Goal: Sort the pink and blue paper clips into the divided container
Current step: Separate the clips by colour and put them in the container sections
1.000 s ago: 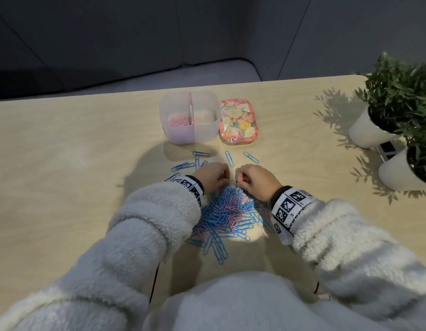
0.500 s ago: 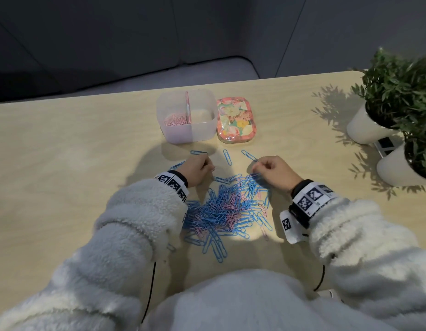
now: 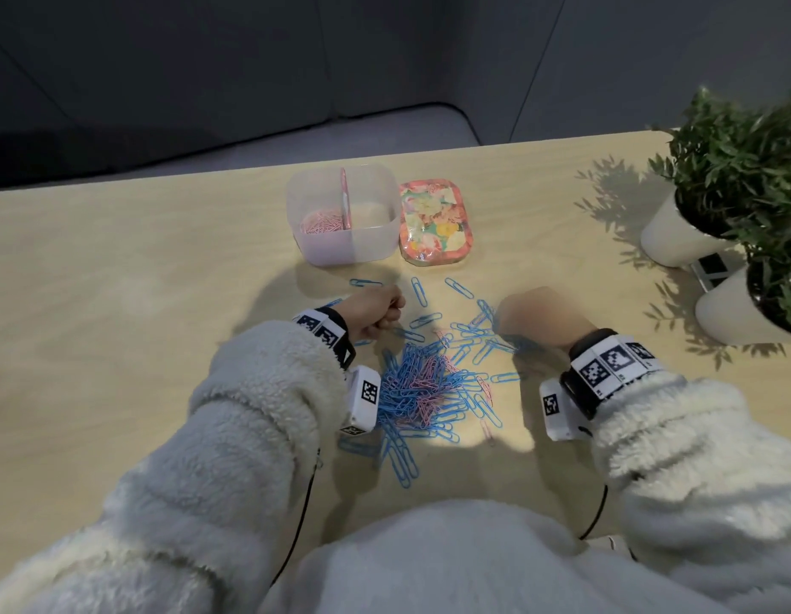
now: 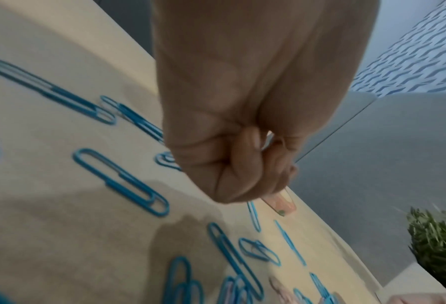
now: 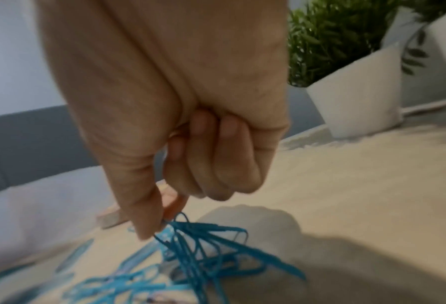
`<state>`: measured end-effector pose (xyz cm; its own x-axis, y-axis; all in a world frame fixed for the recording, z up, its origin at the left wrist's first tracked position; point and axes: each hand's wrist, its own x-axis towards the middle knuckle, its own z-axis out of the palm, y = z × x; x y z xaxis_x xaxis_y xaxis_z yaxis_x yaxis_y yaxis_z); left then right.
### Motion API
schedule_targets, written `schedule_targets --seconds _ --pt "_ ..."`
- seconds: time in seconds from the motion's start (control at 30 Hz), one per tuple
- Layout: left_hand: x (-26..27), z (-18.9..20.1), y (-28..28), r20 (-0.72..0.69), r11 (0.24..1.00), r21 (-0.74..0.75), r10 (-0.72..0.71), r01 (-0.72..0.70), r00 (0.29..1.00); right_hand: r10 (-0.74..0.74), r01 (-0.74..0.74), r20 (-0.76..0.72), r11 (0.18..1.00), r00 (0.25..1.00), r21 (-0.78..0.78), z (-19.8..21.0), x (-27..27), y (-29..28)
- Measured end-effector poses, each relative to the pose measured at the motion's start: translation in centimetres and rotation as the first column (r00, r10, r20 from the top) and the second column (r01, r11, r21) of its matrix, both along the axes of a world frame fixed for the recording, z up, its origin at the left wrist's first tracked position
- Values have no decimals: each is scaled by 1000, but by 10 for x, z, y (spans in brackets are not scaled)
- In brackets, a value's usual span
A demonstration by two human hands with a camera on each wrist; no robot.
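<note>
A heap of blue and pink paper clips (image 3: 429, 387) lies on the table between my wrists, with loose blue clips (image 3: 419, 292) scattered beyond it. The clear divided container (image 3: 371, 241) stands farther back; pink clips (image 3: 320, 223) fill its left compartment. My left hand (image 3: 391, 312) is curled into a fist left of the heap's far edge; in the left wrist view its fingertips (image 4: 266, 148) pinch something thin and pale, seemingly a pink clip. My right hand (image 3: 504, 321) is blurred; in the right wrist view its thumb and forefinger (image 5: 164, 224) pinch a tangle of blue clips (image 5: 203, 246) hanging to the table.
A flowered lid (image 3: 435, 228) lies right of the container. Two potted plants in white pots (image 3: 677, 232) (image 3: 734, 312) stand at the right edge, with a small tagged block (image 3: 710, 270) between them. The table's far edge (image 3: 163, 181) runs just behind the container.
Both hands have left the far edge of the heap and drawn apart. The left went left; the right went right, dragging a string of blue clips out of the heap.
</note>
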<state>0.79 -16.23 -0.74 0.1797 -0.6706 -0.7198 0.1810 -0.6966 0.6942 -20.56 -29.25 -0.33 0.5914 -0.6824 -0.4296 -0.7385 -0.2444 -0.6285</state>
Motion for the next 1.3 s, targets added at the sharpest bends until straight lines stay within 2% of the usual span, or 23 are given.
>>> schedule_targets --seconds 0.1,0.2,0.27,0.33,0.4,0.47,0.53,0.6,0.7,0.77,0.83,1.03,1.17,1.23,1.3 --pt "-7 -4 -5 111 996 -66 -49 56 993 37 -76 -157 966 987 -249 0 5 2" --pt "-18 -6 -12 304 960 -122 -206 253 930 166 -234 -231 922 959 -309 2 17 11" --pt "-25 -4 -16 465 913 -113 -299 391 833 250 -352 -314 876 916 -330 4 22 13" --pt "-30 -4 -17 577 859 -73 -379 507 724 281 -401 -352 851 893 -338 4 24 12" --pt "-34 -4 -16 671 798 4 -449 603 590 268 -361 -305 881 914 -305 4 24 10" --pt "-36 -6 -17 708 767 35 -472 641 526 180 -218 -188 954 966 -207 3 23 4" --pt "-38 -8 -19 735 754 32 -462 656 495 46 -54 -61 988 997 -145 3 20 -3" --pt "-38 -9 -20 756 744 33 -455 667 471 -22 12 -50 983 998 -184 2 17 -8" --pt "-39 -10 -19 777 730 53 -459 682 431 44 -83 -130 947 991 -309 3 15 -2" --pt "-38 -11 -17 794 719 67 -458 692 399 130 -178 -164 928 978 -328 1 17 7" --pt "-37 -11 -15 797 713 65 -458 698 394 166 -214 -179 929 970 -301 -4 21 14" --pt "-35 -11 -12 785 694 136 -511 707 350 114 -127 -146 989 983 -79 -14 31 8" --pt "-35 -12 -8 785 701 133 -507 701 357 -42 39 92 999 995 33 -3 15 6" --pt "-32 -12 -5 792 714 108 -483 692 374 -138 113 202 985 970 134 4 2 5" --pt "-29 -13 -3 799 729 77 -453 680 395 -251 189 242 949 937 253 10 -13 5"
